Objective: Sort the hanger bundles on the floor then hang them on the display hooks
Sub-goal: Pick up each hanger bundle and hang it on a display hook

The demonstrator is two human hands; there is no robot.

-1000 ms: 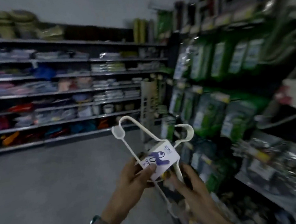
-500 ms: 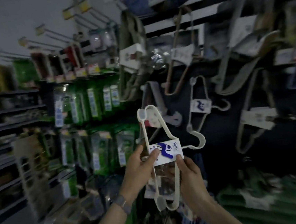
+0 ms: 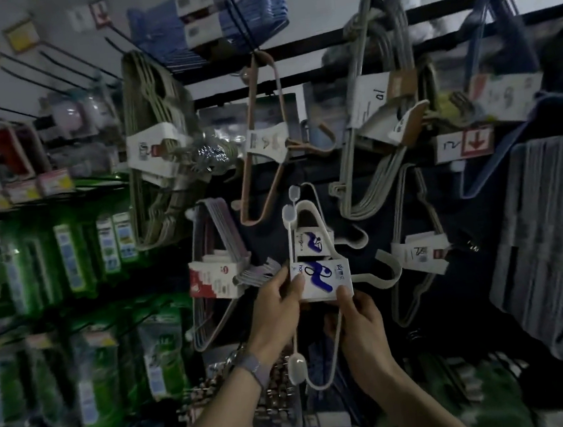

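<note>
The white hanger bundle (image 3: pixel 321 280) is now right up at the display wall. A second ago it was out in the aisle, with the floor and far shelves behind it. Half a second ago the wall of hangers had come into view, but the bundle was lower and to the left of the matching one. Now it sits just under a matching bundle (image 3: pixel 313 241) with the same blue and white label, already hanging there. So I think the sorting for this bundle is done, and the person has found the right spot. What is left is to slip it onto the hook.

The bundle stands almost straight up and down. Its long line runs from a small round end at the top (image 3: pixel 288 214) to another round end at the bottom (image 3: pixel 298 370). Its curved hook (image 3: pixel 387 272) sticks out to the right.

The left hand (image 3: pixel 276 303) pinches the left side of the paper label, thumb on the front, fingers curled behind. The right hand (image 3: pixel 361 322) grips the label's lower right corner, thumb on the front too. Both hands are closed on the bundle.

Around it hang other bundles: a pink one (image 3: pixel 262 139) above, grey ones (image 3: pixel 377 114) up to the right, and purple ones with a red label (image 3: pixel 215 274) just beside the left hand. Green packs (image 3: pixel 71 254) fill the blurry shelves on the left.
</note>
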